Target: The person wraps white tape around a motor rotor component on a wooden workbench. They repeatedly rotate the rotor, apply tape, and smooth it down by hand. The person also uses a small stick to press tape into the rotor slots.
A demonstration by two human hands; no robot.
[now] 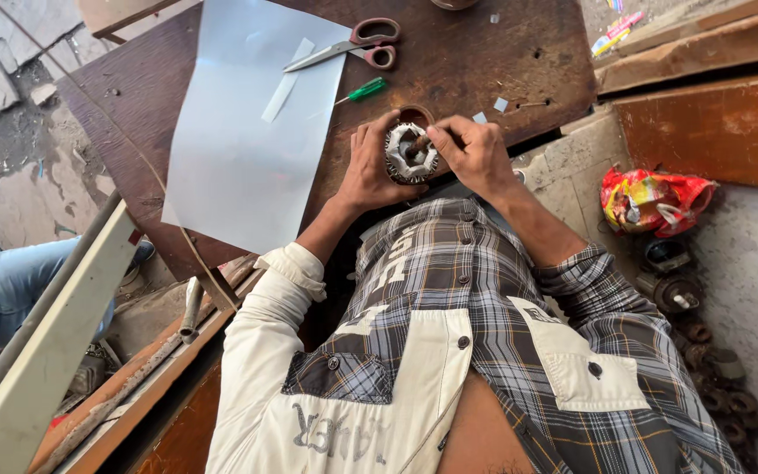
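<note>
A round metal motor stator (409,154) with white paper liners in its slots rests at the near edge of a dark wooden table (493,61). My left hand (367,168) wraps around its left side and holds it. My right hand (475,154) is on its right side, with fingers pinched on a small paper piece pressed into the core.
A large grey sheet (243,132) with a cut strip lies on the table's left. Red-handled scissors (357,44) and a green-handled screwdriver (363,89) lie behind the stator. A crumpled red and yellow bag (651,200) and rusty parts (673,290) are at the right. Another person's leg (19,276) is at left.
</note>
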